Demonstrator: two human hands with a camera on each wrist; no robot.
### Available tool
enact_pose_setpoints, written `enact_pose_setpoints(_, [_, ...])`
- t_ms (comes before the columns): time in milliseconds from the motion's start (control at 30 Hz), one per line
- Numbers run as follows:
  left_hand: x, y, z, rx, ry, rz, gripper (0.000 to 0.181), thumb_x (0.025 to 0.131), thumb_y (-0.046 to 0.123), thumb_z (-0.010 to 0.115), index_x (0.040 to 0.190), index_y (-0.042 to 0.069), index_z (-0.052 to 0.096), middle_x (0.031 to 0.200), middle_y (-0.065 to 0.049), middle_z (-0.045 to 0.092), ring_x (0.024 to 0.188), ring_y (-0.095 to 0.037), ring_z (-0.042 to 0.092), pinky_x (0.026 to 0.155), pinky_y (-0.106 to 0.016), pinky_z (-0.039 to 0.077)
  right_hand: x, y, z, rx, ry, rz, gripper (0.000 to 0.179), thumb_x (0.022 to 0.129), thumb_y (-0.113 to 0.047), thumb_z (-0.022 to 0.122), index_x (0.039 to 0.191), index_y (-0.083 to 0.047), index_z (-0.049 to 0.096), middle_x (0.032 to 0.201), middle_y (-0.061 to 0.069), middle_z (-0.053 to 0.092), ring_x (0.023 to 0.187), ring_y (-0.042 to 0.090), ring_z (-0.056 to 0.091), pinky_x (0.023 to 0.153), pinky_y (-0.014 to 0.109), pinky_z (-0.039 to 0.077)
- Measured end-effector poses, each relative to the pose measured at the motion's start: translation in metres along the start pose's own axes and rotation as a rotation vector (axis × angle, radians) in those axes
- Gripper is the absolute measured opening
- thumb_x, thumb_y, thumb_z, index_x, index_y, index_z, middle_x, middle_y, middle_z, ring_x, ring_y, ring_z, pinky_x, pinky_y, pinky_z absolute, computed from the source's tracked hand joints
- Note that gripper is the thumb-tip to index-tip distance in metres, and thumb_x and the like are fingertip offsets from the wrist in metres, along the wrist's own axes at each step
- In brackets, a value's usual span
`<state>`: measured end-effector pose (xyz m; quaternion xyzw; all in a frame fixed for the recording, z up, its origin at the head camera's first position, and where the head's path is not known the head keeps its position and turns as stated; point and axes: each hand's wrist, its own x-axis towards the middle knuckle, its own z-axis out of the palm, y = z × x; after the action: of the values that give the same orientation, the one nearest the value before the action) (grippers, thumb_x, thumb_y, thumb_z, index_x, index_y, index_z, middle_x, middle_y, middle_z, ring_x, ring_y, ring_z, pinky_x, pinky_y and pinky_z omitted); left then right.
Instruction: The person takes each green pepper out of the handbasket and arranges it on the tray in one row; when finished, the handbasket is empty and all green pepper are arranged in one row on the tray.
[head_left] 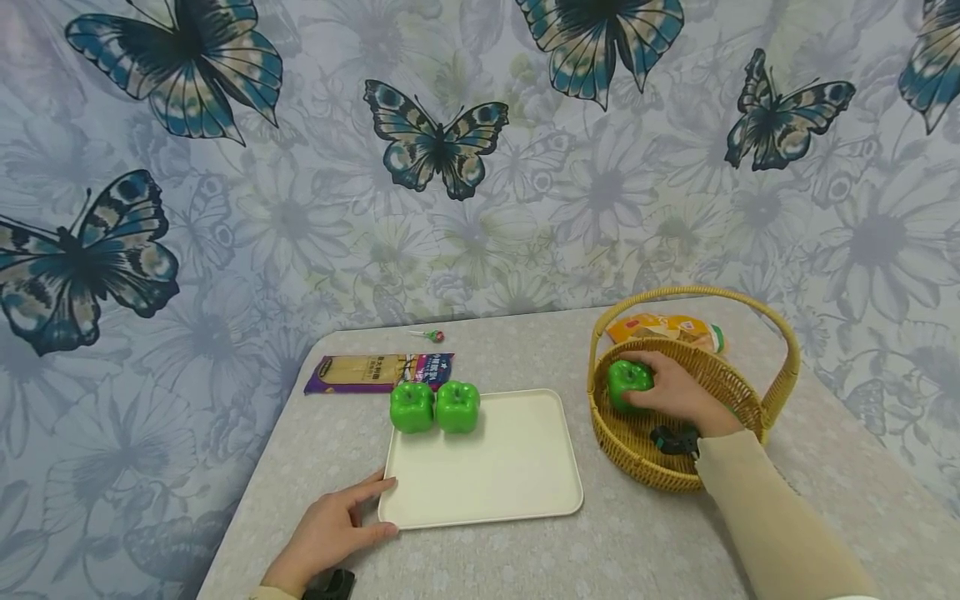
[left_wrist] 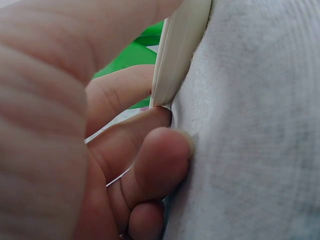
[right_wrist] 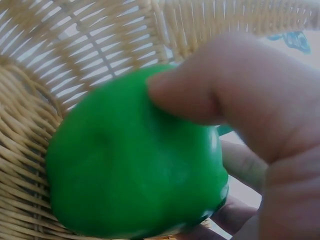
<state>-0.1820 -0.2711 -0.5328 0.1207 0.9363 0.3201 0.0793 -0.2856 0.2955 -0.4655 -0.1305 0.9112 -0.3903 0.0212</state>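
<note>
In the head view, my right hand (head_left: 671,387) reaches into a yellow wicker basket (head_left: 637,467) and grips a green bell pepper (head_left: 627,385). The right wrist view shows the thumb (right_wrist: 185,95) pressed on top of the shiny pepper (right_wrist: 130,165), with other fingers partly hidden behind it. My left hand (head_left: 330,525) rests at the near left corner of a cream tray (head_left: 487,475), thumb and index finger spread. Its fingertips touch the tray's rim (left_wrist: 175,55) in the left wrist view. Two more green bell peppers, one (head_left: 412,407) beside the other (head_left: 457,407), sit at the tray's far left corner.
Behind the tray lies a flat purple and yellow packet (head_left: 360,374), with a small lollipop (head_left: 433,336) farther back. An orange packet (head_left: 667,327) lies behind the basket. The basket's tall arched handle (head_left: 697,292) stands up over the right hand. A butterfly-print cloth (head_left: 525,250) hangs behind the table.
</note>
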Motion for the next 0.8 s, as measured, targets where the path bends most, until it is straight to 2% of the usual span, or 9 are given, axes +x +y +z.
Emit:
enact_pose_setpoints(133, [0.000,0.001,0.000,0.003,-0.004,-0.002,0.073,0.075,0.062,0.083,0.139,0.031,0.066,0.152,-0.003,0.056,0.055,-0.004,0.048,0.052,-0.025,0.043,-0.001,0.001,0.000,-0.010,0.042,0.026,0.075,0.086,-0.033,0.084,0.148,-0.005,0.051,0.135,0.024,0.058,0.109,0.034,0.062,0.086,0.047,0.054])
enact_pose_setpoints(333, [0.000,0.003,-0.001,-0.002,-0.008,-0.010,0.073,0.075,0.062,0.083,0.139,0.031,0.066,0.152,-0.003,0.056,0.056,-0.005,0.049,0.053,-0.025,0.043,0.000,-0.004,-0.004,0.057,0.107,0.015,0.074,0.089,-0.037,0.082,0.149,-0.007,0.051,0.138,0.022,0.055,0.113,0.037,0.059,0.087,0.049,0.054])
enact_pose_setpoints(433, [-0.002,0.004,-0.003,-0.001,-0.004,-0.014,0.072,0.075,0.061,0.083,0.139,0.030,0.067,0.152,-0.003,0.056,0.056,-0.004,0.048,0.053,-0.025,0.043,0.000,-0.008,-0.006,0.081,0.105,0.013,0.076,0.090,-0.039,0.081,0.151,-0.007,0.048,0.142,0.022,0.052,0.115,0.038,0.058,0.088,0.050,0.054])
enact_pose_setpoints(600, [-0.003,0.005,-0.001,0.006,0.006,-0.012,0.072,0.075,0.059,0.084,0.138,0.029,0.067,0.151,-0.004,0.058,0.056,-0.004,0.048,0.053,-0.025,0.042,-0.001,-0.012,-0.009,0.063,0.098,0.000,0.077,0.091,-0.040,0.080,0.151,-0.005,0.047,0.149,0.022,0.048,0.116,0.037,0.058,0.090,0.049,0.053])
enact_pose_setpoints(800, [-0.003,0.007,-0.003,0.019,-0.005,-0.014,0.072,0.076,0.060,0.083,0.138,0.028,0.068,0.150,-0.005,0.058,0.057,-0.003,0.047,0.054,-0.024,0.042,-0.005,-0.024,-0.013,0.066,0.105,-0.009,0.076,0.090,-0.038,0.081,0.150,-0.004,0.048,0.139,0.021,0.056,0.114,0.036,0.060,0.089,0.048,0.053])
